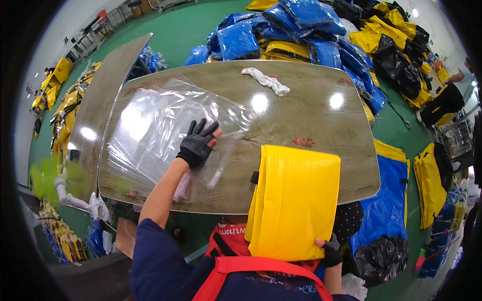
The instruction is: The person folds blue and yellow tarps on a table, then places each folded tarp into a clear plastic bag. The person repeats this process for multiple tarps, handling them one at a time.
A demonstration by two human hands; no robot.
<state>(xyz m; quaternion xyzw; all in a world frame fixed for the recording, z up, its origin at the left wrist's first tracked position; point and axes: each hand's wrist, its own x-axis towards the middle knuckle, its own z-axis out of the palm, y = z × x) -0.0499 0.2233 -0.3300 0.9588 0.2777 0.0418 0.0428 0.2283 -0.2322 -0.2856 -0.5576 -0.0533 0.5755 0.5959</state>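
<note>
My left hand (197, 145), in a black dotted glove with bare fingertips showing, lies spread on a stack of clear plastic bags (155, 135) on the table's left half. A folded yellow tarpaulin bag (296, 200) hangs over the table's near edge toward my body. At its lower right corner my right hand (330, 251), also gloved in black, grips the yellow fabric with the thumb on top. A small black tab (254, 177) sticks out from its left side. The fingers of my right hand are partly hidden behind the folded bag.
The wood-patterned table (311, 100) has a crumpled white cloth (266, 81) near its far edge. Beyond it rises a pile of wrapped blue packages (238, 40). A green fan (57, 180) stands at left. A person (449, 95) is at far right. Blue sheeting (384, 200) lies beside the table.
</note>
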